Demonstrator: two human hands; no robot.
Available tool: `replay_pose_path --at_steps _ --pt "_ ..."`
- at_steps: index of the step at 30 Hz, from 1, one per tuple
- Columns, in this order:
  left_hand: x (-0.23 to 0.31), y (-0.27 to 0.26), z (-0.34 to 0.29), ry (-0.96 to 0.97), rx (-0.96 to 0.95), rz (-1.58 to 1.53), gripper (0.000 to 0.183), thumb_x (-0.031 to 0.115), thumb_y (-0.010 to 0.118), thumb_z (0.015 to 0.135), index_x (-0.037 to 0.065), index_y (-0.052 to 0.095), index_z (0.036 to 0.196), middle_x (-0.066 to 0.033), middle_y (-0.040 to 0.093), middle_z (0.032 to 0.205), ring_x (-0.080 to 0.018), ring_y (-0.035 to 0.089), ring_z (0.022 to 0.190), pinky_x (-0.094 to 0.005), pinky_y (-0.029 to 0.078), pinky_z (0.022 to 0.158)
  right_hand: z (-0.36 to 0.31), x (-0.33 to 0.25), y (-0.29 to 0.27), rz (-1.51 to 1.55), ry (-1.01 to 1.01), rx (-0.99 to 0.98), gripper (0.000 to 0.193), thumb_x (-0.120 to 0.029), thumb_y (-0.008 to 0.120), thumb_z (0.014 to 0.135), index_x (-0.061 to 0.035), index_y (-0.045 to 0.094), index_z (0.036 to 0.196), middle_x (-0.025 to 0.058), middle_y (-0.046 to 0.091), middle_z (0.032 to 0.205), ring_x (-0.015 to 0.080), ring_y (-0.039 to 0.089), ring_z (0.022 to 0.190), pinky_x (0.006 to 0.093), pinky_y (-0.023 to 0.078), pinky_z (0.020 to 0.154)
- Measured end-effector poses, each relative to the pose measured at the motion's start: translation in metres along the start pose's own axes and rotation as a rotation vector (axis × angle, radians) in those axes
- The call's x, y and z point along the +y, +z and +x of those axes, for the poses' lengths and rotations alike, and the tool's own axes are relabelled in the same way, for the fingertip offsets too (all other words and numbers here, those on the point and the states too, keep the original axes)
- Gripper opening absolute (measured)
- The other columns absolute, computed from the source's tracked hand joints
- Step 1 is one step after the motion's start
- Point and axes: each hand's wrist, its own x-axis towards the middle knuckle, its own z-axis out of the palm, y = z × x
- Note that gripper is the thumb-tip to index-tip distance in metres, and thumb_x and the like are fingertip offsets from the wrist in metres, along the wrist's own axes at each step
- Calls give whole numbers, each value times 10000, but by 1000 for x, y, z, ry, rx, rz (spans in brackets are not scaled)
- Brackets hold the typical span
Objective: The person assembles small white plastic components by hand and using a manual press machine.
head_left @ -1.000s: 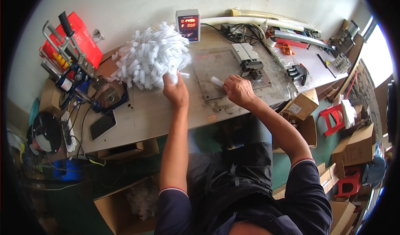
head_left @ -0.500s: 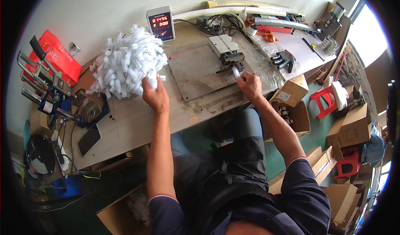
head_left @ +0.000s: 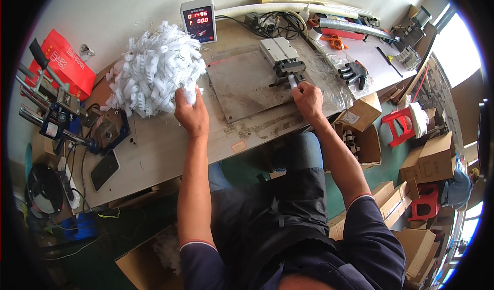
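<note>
A tall heap of small white brushes [head_left: 154,69] with thin wire ends is piled on the left of the workbench. At its near right edge my left hand [head_left: 192,116] is closed, with a white brush [head_left: 190,95] between thumb and fingers. My right hand [head_left: 310,103] is closed on another white brush [head_left: 292,80], whose far end is at the dark jaws of a small clamping machine [head_left: 284,62]. How far it enters the jaws I cannot tell. The machine stands on a flat metal plate [head_left: 244,84].
Behind the heap stands a counter box with red digits [head_left: 199,21]. A lever press [head_left: 64,115] and a phone [head_left: 105,170] are at the left. Beyond the machine lie cables [head_left: 280,25], a black glove [head_left: 354,74] and long tubes [head_left: 309,8]. Cardboard boxes [head_left: 366,110] stand at the right.
The brush in my right hand shows less length between my fingers and the jaws. My left hand stays at the heap's edge, nearly still. The view has shifted slightly.
</note>
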Motion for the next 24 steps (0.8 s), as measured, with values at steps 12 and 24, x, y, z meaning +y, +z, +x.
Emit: replay_pose_path --at_steps 12,24 --pt "4 0 -2 50 1 -17 243 177 688 983 -25 657 1116 -152 734 1034 -263 694 927 -387 529 848 4 0 -2 12 19 -40 231 -254 621 795 -46 722 792 208 702 799 420 685 803 496 535 757" --pt "5 0 -3 49 -51 25 263 187 677 992 -29 652 1140 -149 726 1056 -256 683 955 -385 521 866 -3 -3 3 57 75 69 258 -330 688 881 -77 721 837 183 714 794 411 697 814 493 543 754"
